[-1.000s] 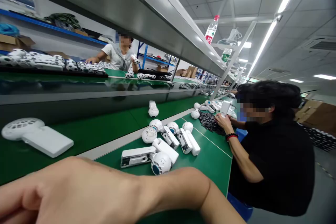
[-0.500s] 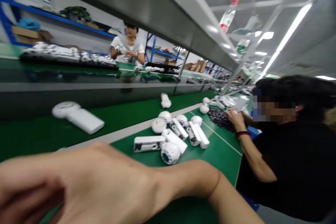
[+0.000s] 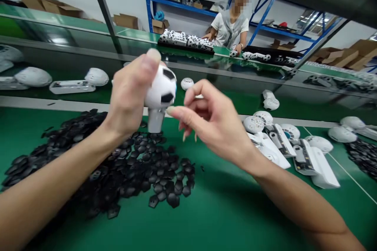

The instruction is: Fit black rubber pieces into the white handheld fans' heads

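Note:
My left hand (image 3: 129, 90) is wrapped round a white ball-headed part (image 3: 160, 90) with black patches, held upright above the table with its pale stem pointing down. Just right of it, my right hand (image 3: 203, 117) has its thumb tip near the ball's lower edge; its other fingers are curled and stand apart from the thumb, with nothing visible between them. A spread heap of small black pentagonal pieces (image 3: 129, 176) lies on the green table below. To the right, several white ball-headed parts (image 3: 273, 153) lie in a group.
Behind the table, a green belt (image 3: 226, 100) carries more white parts (image 3: 73, 85). A second heap of black pieces (image 3: 363, 157) lies at the far right. Across the line, a person (image 3: 231, 27) stands behind black trays (image 3: 188, 45) of black-and-white balls.
The view has swung left and down, bringing the black heap into sight. My left hand now shows with the patched ball in it. The nearby person at the right has left the view.

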The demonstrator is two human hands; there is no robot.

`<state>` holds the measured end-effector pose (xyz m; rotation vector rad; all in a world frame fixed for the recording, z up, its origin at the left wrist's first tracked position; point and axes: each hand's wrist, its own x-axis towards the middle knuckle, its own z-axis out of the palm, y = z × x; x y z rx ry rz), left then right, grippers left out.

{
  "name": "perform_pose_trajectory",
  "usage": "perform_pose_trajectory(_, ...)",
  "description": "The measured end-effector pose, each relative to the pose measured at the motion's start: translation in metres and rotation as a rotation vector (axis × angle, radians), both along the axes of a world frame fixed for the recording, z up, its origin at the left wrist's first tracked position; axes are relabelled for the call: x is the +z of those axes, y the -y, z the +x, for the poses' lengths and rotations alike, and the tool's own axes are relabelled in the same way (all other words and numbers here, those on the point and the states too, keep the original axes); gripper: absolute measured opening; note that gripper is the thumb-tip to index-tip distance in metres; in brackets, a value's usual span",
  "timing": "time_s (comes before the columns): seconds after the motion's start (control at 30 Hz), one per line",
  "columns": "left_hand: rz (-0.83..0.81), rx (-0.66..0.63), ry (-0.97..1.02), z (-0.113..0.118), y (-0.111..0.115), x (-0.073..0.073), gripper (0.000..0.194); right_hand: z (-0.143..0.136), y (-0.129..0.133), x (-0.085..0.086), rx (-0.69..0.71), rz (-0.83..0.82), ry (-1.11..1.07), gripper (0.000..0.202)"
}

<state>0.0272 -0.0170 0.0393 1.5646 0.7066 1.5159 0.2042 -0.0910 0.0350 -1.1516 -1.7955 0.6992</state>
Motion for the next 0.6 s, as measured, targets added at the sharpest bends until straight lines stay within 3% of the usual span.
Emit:
perform_pose_trajectory(0.13, -0.195, -0.081, 0.105, 0.008, -0.042, -0.012, 0.075, 0.005, -0.026, -0.032, 0.066, -0.088, 0.542, 0.011)
perform_pose_trajectory(0.27, -0.253, -0.022, 0.082, 0.005, -0.051, -0.028, 0.072, 0.001, -0.032, -0.05, 0.147, -0.155, 0.72, 0.014)
perform_pose_trajectory(0.43, -0.302, 0.009, -0.006, -0.001, -0.041, -0.035, 0.052, -0.004, -0.026, -0.048, 0.242, -0.13, 0.871, 0.018)
perform_pose_trajectory(0.6, -0.237, 0.03, -0.179, -0.006, -0.041, -0.033, 0.059, -0.019, -0.012, -0.042, 0.302, 0.061, 1.177, 0.011)
